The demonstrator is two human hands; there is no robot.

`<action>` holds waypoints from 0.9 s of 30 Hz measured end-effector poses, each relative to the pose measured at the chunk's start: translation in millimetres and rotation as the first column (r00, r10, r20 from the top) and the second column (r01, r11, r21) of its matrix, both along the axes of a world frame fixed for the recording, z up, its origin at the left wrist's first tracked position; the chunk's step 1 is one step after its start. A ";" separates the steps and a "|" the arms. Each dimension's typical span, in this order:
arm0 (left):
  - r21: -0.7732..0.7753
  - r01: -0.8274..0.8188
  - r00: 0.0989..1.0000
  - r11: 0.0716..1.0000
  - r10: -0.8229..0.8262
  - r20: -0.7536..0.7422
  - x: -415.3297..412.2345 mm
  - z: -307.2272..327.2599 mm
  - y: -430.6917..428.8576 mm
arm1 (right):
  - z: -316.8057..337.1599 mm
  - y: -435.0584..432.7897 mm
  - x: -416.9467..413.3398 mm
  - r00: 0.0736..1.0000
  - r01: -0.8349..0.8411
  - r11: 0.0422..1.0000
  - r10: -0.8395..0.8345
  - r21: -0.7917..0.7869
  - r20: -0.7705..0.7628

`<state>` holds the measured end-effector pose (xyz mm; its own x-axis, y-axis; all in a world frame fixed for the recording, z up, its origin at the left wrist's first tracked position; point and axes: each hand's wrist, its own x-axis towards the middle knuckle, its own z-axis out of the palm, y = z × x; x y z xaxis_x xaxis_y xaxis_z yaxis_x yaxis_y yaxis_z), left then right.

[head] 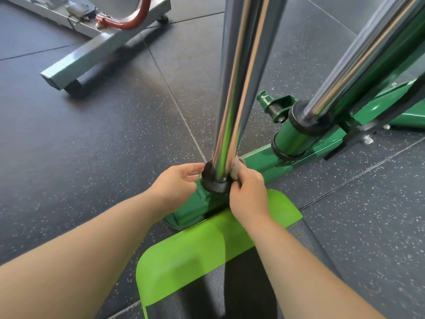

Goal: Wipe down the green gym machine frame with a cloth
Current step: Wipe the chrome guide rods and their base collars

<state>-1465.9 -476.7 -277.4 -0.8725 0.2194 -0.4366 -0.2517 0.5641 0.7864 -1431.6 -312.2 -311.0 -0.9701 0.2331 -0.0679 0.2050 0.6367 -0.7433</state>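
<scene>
Right hand point(249, 192) pinches cloth point(236, 168) at chrome post point(232, 111) base; left hand point(177, 183) relaxed (bare floor point(92, 139) leftward).

Even, bright indoor light falls from above, with no hard shadows; only a soft dark patch lies under the grey machine base point(92, 58) toward ten o'clock. The chrome guide rod point(232, 107) at centre carries long bright streaks of glare, and the second chrome rod point(358, 65) at two o'clock does too (both mirror their surroundings). Wide-angle distortion bends the floor tile seams point(174, 104) and stretches the forearms at the bottom edge. Fine detail is soft, slightly smeared throughout.
</scene>
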 end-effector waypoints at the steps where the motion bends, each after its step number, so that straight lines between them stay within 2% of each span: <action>1: 0.010 0.006 1.000 1.000 -0.006 0.000 -0.3 -0.8 1.8 | -3.9 -0.1 6.6 1.000 0.026 0.999 -0.026 0.025 0.001; 3: -0.009 0.042 0.999 0.999 -0.042 -0.010 0.4 -3.2 7.3 | -4.6 -0.7 23.6 1.000 0.029 0.996 -0.029 0.081 -0.003; 5: -0.042 0.086 0.995 0.995 -0.088 -0.052 2.6 -10.8 13.0 | -7.8 -1.5 40.7 0.998 -0.043 0.994 0.047 0.104 -0.038; 7: -0.034 0.071 0.995 0.997 -0.073 -0.071 8.8 -18.5 15.9 | -10.0 -2.8 56.3 0.991 -0.126 0.990 0.129 0.069 -0.035; 8: -0.032 0.052 0.995 0.998 -0.054 -0.086 11.2 -21.2 15.8 | -8.1 -1.7 61.1 0.994 -0.107 0.994 0.107 0.002 -0.016; 10: -0.048 0.041 0.993 0.998 -0.046 -0.106 10.4 -21.4 14.3 | 0.0 2.6 60.2 0.996 0.086 0.983 -0.087 -0.163 0.003; 12: -0.065 0.066 0.991 0.996 -0.073 -0.113 3.1 -22.4 11.5 | 7.7 8.5 47.0 0.958 0.275 0.930 -0.287 -0.243 -0.015; 18: -0.300 0.150 0.969 0.942 -0.201 -0.146 15.6 -19.9 19.2 | 12.5 22.6 6.2 0.848 0.483 0.799 -0.529 -0.358 -0.039; 20: -0.337 0.103 0.964 0.936 -0.178 -0.199 25.0 -14.4 19.3 | 11.4 17.0 3.3 0.902 0.380 0.858 -0.427 -0.345 -0.067; 22: -0.343 0.018 0.968 0.939 -0.102 -0.227 12.7 -10.0 16.4 | 2.2 0.7 9.5 0.977 0.177 0.962 -0.197 -0.209 -0.084; 23: -0.307 -0.051 0.975 0.950 -0.019 -0.219 0.1 -7.5 16.6 | -5.6 -7.0 15.6 0.986 0.130 0.983 -0.142 -0.132 -0.083; 25: -0.186 -0.140 0.986 0.973 0.120 -0.113 -22.4 -2.6 23.5 | -15.2 -17.0 30.4 0.990 0.121 0.989 -0.127 -0.088 -0.067; 27: -0.087 -0.100 0.995 0.991 0.098 -0.022 -33.2 -2.3 36.4 | -19.0 -20.0 49.6 0.990 0.123 0.991 -0.126 -0.056 -0.065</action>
<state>-1499.0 -440.3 -279.7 -0.8957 0.0926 -0.4350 -0.2966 0.6045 0.7394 -1382.0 -332.2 -330.0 -0.9365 0.3501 -0.0175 0.2279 0.5702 -0.7893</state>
